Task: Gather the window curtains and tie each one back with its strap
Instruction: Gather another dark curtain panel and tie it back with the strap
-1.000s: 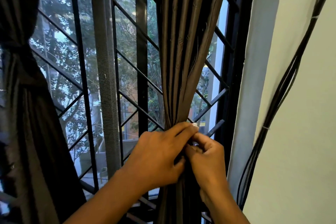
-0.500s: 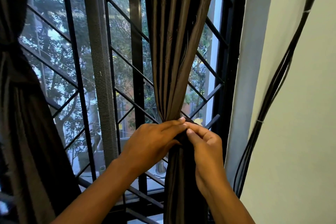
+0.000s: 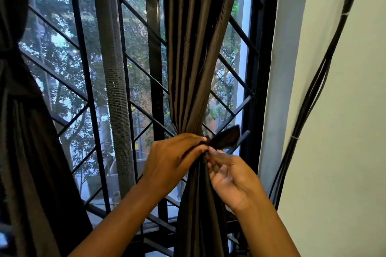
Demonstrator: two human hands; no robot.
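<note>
Right-hand curtain (image 3: pixel 194 48) hung gathered into a narrow column in front of the window grille (image 3: pixel 83 89), pinched to a waist at about the height of the person's hands, its long axis running straight up and down. Left hand (image 3: pixel 173 158) was wrapped round that waist from the left, fingers curled over the bunched cloth and pinching the root of the strap (image 3: pixel 226 139) against it. The strap's free end stuck out to the right and a little upward from the waist, dark, tapering, its length lying nearly crosswise to the curtain's folds. Right hand (image 3: pixel 231 175) sat just below and right of the strap, palm turned up, fingers loosely bent and holding nothing that I could make out; its fingertips were close under the strap's root, beside the left hand's fingertips. Judged the free end nearer the right hand, which would have to reach up and right to take it while the left kept the gather. At the far left, a second curtain (image 3: pixel 27 131) looked cinched already, though the band itself was too dark to see. Black cables (image 3: pixel 309 98) ran down the wall on the right.
</note>
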